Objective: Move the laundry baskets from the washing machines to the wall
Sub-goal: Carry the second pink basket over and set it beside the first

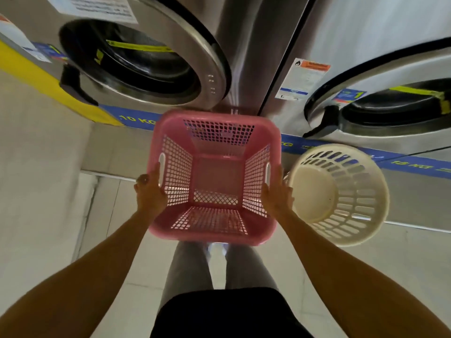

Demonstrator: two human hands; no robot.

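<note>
Both hands, left (150, 191) and right (277, 193), grip opposite sides of a square pink plastic mesh laundry basket (214, 228) before steel washing machines (156, 57), beside a round cream plastic basket (341, 198).

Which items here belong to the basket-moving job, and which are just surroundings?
Job:
square pink plastic lattice basket, gripped at both sides by left hand and right hand
round cream plastic slotted basket, untouched

Surroundings:
steel front-loading washers
warning sticker
blue weight-label strip
</note>
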